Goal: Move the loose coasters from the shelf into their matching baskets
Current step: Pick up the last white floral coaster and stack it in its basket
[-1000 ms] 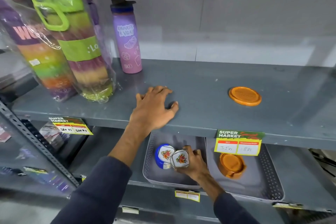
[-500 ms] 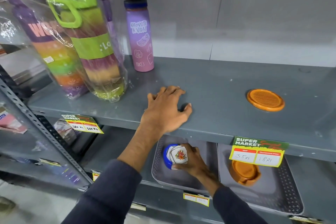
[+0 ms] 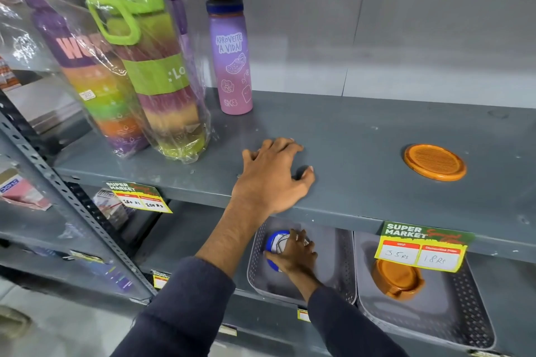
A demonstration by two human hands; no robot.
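One orange round coaster (image 3: pixel 435 162) lies loose on the upper grey shelf (image 3: pixel 362 136), far right of my left hand (image 3: pixel 275 180), which rests flat on the shelf with fingers spread. Below, my right hand (image 3: pixel 294 255) reaches into the left grey basket (image 3: pixel 339 275) and grips a white floral coaster (image 3: pixel 282 241) against the blue coaster holder (image 3: pixel 272 240). The right grey basket (image 3: pixel 452 324) holds a stack of orange coasters (image 3: pixel 396 278) in an orange holder.
Wrapped rainbow bottles (image 3: pixel 139 66) and a purple bottle (image 3: pixel 230 49) stand at the shelf's left back. Price tags (image 3: pixel 423 246) hang on the shelf edge above the baskets. A perforated metal upright (image 3: pixel 58 182) runs down the left.
My right hand has pushed the white floral coaster further into the blue holder in the left basket. My left hand stays on the shelf. The view has shifted left.
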